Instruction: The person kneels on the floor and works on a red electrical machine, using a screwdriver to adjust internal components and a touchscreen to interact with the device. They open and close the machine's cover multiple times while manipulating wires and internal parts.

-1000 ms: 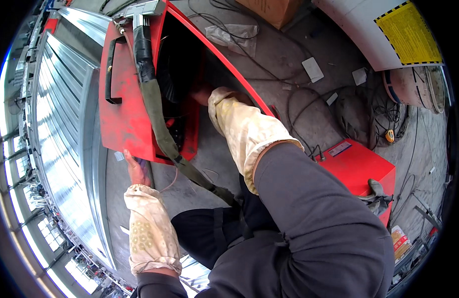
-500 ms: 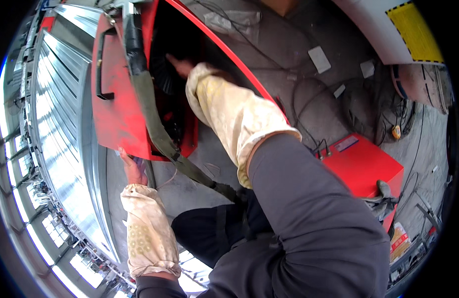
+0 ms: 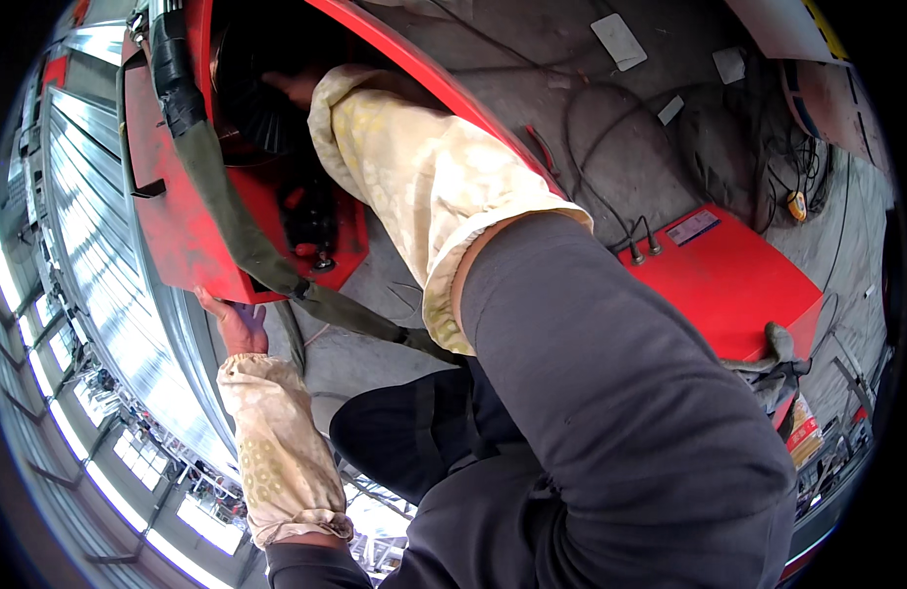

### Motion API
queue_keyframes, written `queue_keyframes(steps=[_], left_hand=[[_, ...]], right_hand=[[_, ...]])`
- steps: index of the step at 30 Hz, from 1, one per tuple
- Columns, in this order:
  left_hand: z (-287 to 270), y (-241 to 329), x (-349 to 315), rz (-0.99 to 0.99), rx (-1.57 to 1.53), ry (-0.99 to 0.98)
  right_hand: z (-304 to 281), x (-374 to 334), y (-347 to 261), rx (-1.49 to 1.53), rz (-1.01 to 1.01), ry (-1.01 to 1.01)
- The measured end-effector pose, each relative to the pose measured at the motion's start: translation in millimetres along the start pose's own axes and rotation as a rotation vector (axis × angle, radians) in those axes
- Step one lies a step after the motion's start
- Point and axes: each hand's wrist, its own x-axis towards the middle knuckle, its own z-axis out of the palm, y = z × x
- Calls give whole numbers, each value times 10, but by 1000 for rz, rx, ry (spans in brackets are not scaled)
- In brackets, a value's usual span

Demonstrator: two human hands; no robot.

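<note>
A red wire feeder case [image 3: 184, 231] with a black handle stands at the upper left, its side lid [image 3: 429, 74] swung up. Inside is a dark ribbed spool [image 3: 257, 108], partly in shadow. My right hand [image 3: 294, 88] reaches into the case beside the spool, its fingers stretched toward it; the palm is dim. Lower down inside sits a black feed mechanism [image 3: 309, 221]. At the case's bottom corner, my left hand [image 3: 238, 326] grips the edge, with some fingers hidden. A green-sleeved cable [image 3: 233, 211] with black tape runs down across the case's front.
A red box [image 3: 723, 280] with cable plugs stands on the right, grey gloves [image 3: 775, 348] at its near edge. Dark cables [image 3: 581, 147] and a white card [image 3: 618, 41] lie on the floor. Stacked ribbed metal sheets [image 3: 100, 236] line the left side.
The view has shifted, so the case sits further left and more of its inside shows. My right hand remains inside by the spool, my left at the bottom corner.
</note>
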Motion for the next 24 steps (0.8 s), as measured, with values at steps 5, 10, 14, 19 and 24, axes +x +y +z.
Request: queue_keyframes(steps=[5, 10, 14, 19, 24], left_hand=[[-29, -19, -12, -14, 9, 21], [85, 50, 0, -4, 22, 8], [44, 11, -44, 5, 11, 15], [6, -3, -14, 19, 3, 0], [113, 40, -73, 20, 10, 39]], right_hand=[[66, 72, 39, 44, -54, -49], [170, 275, 231, 58, -136, 7], [116, 132, 169, -28, -134, -6], [35, 48, 101, -57, -171, 44], [-16, 72, 64, 4, -194, -38]])
